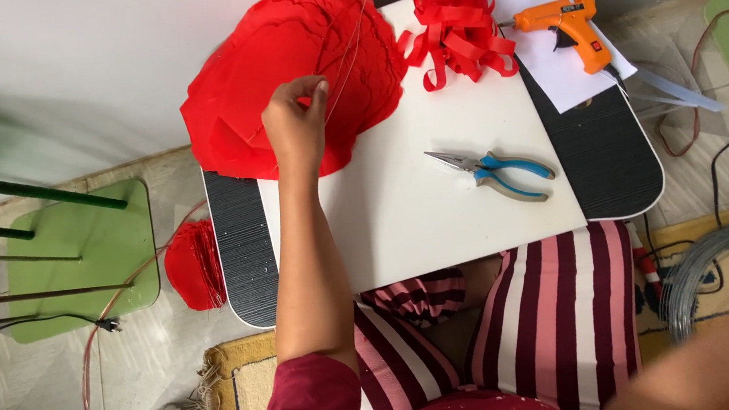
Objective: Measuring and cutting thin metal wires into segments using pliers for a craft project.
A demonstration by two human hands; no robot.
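**Thin wire pinched over red petals at the far left of the board**

Head view: The left hand [297, 120] was seen stretched forward from the near side, its thumb and fingertips brought together in a pinch on a thin wire [348, 48]. The wire's long axis ran on a diagonal, from the pinch up and away to the right toward the far edge of the white board [417, 200], where its upper end lay over the pile of red petal shapes [280, 70]. The pile was spread across the board's far left corner and overhung it on the left. The right hand was not shown clearly; only a blurred forearm [718, 358] was caught at the near right corner of the picture, so it could not be told whether that hand was spread or closed.

Near the middle of the far edge, a bundle of red paper strips [457, 28] was heaped just beside the petals. An orange glue gun [562, 21] was laid on a white sheet [547, 63] at the far right corner, its nozzle pointed left toward the strips. Blue-handled pliers [493, 170] rested right of the board's centre, jaws pointed left. A coil of grey wire [717, 260] was left on the floor, well apart on the right.
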